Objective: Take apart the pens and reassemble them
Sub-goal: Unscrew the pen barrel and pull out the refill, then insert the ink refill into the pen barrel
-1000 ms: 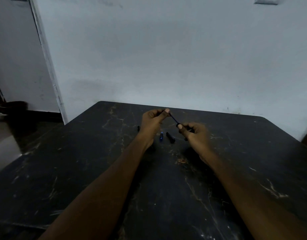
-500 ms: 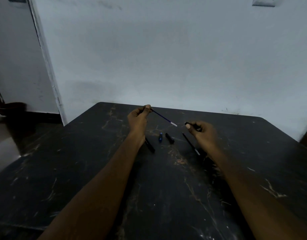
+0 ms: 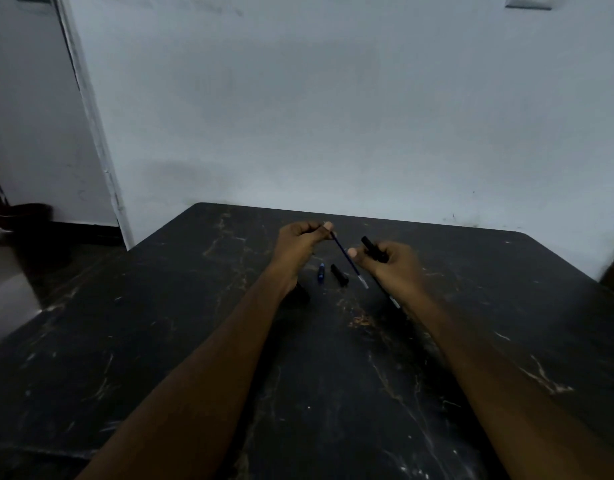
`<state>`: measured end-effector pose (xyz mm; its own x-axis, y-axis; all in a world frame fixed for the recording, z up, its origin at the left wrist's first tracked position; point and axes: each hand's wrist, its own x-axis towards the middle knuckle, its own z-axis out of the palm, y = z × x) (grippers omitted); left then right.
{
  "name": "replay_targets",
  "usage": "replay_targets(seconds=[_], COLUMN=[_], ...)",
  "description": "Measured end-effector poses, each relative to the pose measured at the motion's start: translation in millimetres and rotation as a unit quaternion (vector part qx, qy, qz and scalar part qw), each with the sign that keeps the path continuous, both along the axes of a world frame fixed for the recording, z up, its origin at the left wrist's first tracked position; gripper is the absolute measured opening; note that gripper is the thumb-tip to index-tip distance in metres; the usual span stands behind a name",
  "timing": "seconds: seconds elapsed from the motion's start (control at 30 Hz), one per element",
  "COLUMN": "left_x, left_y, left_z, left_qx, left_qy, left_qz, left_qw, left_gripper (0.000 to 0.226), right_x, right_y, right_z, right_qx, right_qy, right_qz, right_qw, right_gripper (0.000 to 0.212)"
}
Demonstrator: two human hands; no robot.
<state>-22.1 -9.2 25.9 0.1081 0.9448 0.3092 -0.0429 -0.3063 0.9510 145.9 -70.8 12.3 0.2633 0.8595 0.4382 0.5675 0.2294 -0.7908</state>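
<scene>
While the left hand [image 3: 303,241] pinches the thin ink stick [image 3: 345,255] by its top and the right hand [image 3: 393,266] grips the black tube [image 3: 370,247], both over the table [image 3: 194,306], the ink stick could bend if pushed in crooked.

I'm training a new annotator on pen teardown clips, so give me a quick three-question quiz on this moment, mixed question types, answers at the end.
1. True or false: the left hand pinches the thin blue refill by its upper end.
2. Multiple choice: the right hand grips A) a black barrel piece, B) a screwdriver, C) nothing.
3. Fill in: between the hands, a short blue piece and a short ____ piece lie on the table.
Key: 1 true; 2 A; 3 black.
</scene>
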Motion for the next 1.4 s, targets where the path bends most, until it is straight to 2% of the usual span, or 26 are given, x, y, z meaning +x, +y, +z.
replay_targets(seconds=[0.07, 0.2, 0.27, 0.4, 0.57, 0.77, 1.0, 1.2, 1.4], left_x=[1.8, 2.6, 3.5, 5.1, 2.4, 5.1, 8.2, 7.7, 7.2], left_y=[-1.5, -4.4, -5.4, -4.5, 2.3, 7.2, 12.9, 11.9, 8.0], left_z=[0.1, -0.3, -0.6, -1.2, -8.6, -14.9, -20.7, -21.8, -20.9], left_qx=[-0.001, -0.005, -0.002, -0.01, -0.005, 0.026, 0.033, 0.039, 0.041], left_qy=[0.008, 0.003, 0.005, -0.011, 0.025, 0.077, 0.089, 0.11, 0.133], left_qz=[-0.014, -0.035, -0.04, -0.032, 0.006, 0.033, 0.041, 0.052, 0.052], left_qw=[1.0, 0.999, 0.999, 0.999, 1.0, 0.996, 0.995, 0.992, 0.989], left_gripper=[0.02, 0.019, 0.018, 0.015, 0.003, 0.008, 0.008, 0.011, 0.018], right_x=[-1.3, -1.4, -0.5, 6.5, 37.7, 71.5, 79.4, 75.6, 74.7], right_y=[-1.3, -2.9, -3.5, -5.1, -8.2, -8.6, -10.3, -13.0, -15.6], right_z=[1.1, 2.6, 3.5, 12.1, 19.4, 12.2, 4.3, 4.6, 3.6], right_qx=[0.001, -0.016, -0.02, -0.004, 0.007, -0.087, -0.171, -0.196, -0.182], right_qy=[-0.01, 0.004, 0.01, 0.076, 0.155, 0.082, -0.027, -0.094, -0.117], right_qz=[0.008, 0.013, 0.014, 0.011, -0.064, -0.146, -0.2, -0.209, -0.209], right_qw=[1.0, 1.0, 1.0, 0.997, 0.986, 0.982, 0.964, 0.954, 0.954], right_gripper=[0.037, 0.027, 0.037, 0.044, 0.04, 0.035, 0.031, 0.037, 0.041])
